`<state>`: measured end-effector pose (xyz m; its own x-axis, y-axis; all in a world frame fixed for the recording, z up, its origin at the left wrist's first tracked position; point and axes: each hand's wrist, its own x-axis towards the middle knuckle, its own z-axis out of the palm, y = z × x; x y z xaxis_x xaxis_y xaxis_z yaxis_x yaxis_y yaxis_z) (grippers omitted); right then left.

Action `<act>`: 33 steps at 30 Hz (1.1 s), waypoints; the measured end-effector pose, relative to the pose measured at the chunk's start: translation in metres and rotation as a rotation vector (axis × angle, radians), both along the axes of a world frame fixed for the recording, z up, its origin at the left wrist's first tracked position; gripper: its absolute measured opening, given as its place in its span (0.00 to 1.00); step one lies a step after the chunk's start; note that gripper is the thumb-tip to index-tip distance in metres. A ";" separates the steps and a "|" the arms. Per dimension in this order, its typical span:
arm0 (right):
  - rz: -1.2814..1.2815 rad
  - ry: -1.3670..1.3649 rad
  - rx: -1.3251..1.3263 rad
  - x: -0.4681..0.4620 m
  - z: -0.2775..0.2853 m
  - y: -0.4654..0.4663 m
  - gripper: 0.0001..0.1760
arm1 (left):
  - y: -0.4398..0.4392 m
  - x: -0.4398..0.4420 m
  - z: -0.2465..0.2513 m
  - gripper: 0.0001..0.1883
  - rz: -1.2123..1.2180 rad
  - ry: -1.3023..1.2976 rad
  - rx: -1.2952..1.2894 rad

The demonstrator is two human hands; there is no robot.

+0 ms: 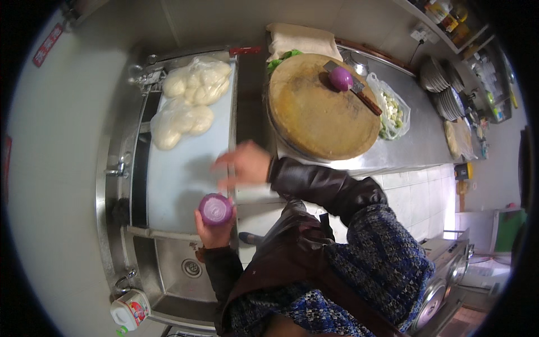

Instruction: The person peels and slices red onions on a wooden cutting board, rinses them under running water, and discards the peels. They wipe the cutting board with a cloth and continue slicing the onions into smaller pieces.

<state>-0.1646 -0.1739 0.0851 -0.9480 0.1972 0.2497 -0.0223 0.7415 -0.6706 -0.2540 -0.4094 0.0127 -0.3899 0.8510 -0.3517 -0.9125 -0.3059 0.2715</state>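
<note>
My left hand [215, 234] holds a purple onion [216, 209] from below, its cut face with pale rings turned up. It is over the near end of the white board [181, 181], by the sink. My right hand [247, 163] is blurred by motion a little above and to the right of the onion, fingers apart, with nothing seen in it. On the round wooden chopping block [320, 118], another purple onion [340, 79] rests against the blade of a cleaver [366, 101], whose wooden handle points to the lower right.
Bags of dough [198, 82] lie on the board's far end. Beside the block sits a plastic bag of chopped vegetables [393, 111] on the steel counter [425, 139]. Stacked plates [450, 103] stand at the right. A steel sink [177, 269] and a white jug [130, 309] are at lower left.
</note>
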 end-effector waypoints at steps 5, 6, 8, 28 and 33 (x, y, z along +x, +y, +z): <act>-0.779 -0.381 0.260 0.015 0.009 0.352 0.20 | 0.073 0.019 -0.011 0.35 0.146 -0.152 0.013; -0.979 -0.501 0.348 0.009 -0.006 0.407 0.20 | 0.086 0.025 -0.011 0.37 0.183 -0.086 -0.015; -0.934 -0.697 0.364 0.012 -0.044 0.494 0.33 | 0.111 0.036 -0.010 0.37 0.297 -0.178 -0.040; -0.511 0.377 -0.243 0.103 0.158 0.437 0.03 | 0.145 0.042 0.009 0.42 0.243 -0.170 0.120; -0.456 0.292 -0.573 0.189 0.187 0.390 0.05 | 0.146 0.045 0.015 0.43 0.236 -0.229 0.065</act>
